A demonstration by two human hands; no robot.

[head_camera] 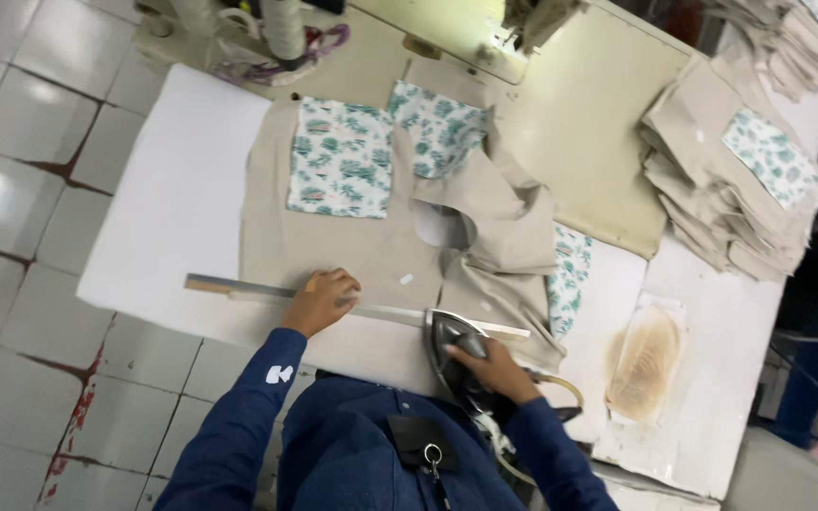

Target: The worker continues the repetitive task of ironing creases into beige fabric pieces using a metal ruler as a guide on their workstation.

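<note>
I am pressing my flat, open left hand on the long stiff metal ruler over the limp beige fabric piece on the desk, while my right hand is gripping the heavy iron's handle.

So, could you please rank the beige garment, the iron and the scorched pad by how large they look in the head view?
1. beige garment
2. scorched pad
3. iron, partly hidden by the right hand, so the last two are unsure.
</note>
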